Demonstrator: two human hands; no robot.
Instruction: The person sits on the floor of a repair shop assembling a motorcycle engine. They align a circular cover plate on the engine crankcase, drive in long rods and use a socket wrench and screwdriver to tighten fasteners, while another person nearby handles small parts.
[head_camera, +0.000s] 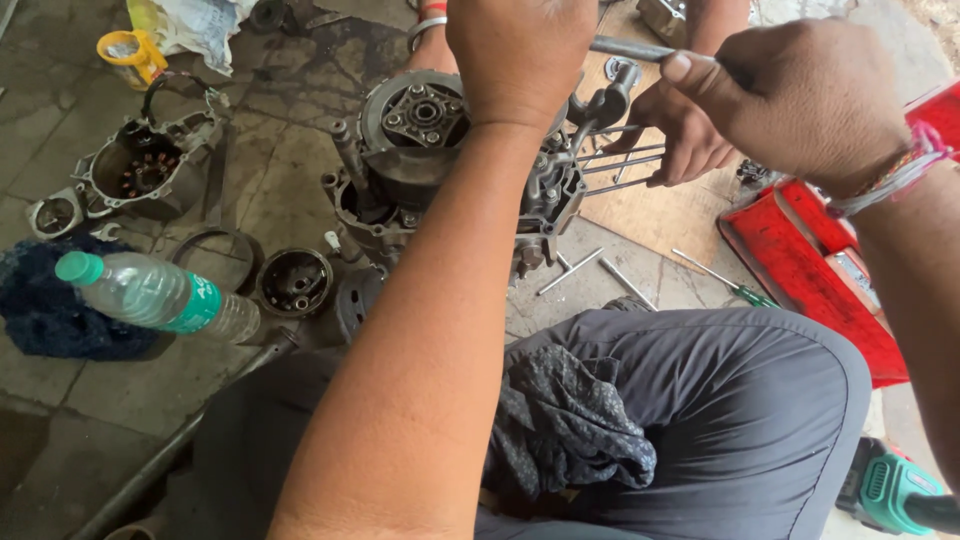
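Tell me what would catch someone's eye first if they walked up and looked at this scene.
The stripped engine block at centre, with the left hand resting on top of it and the right hand gripping a metal bar over its long studs. Another person's hand holds those studs from the far side. To the right sits a bright red toolbox, and at left a plastic water bottle lies on a dark blue cloth.

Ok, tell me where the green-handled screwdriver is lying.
In the head view the green-handled screwdriver lies on the floor at right, between the red toolbox and the person's raised knee, just below the wooden board.
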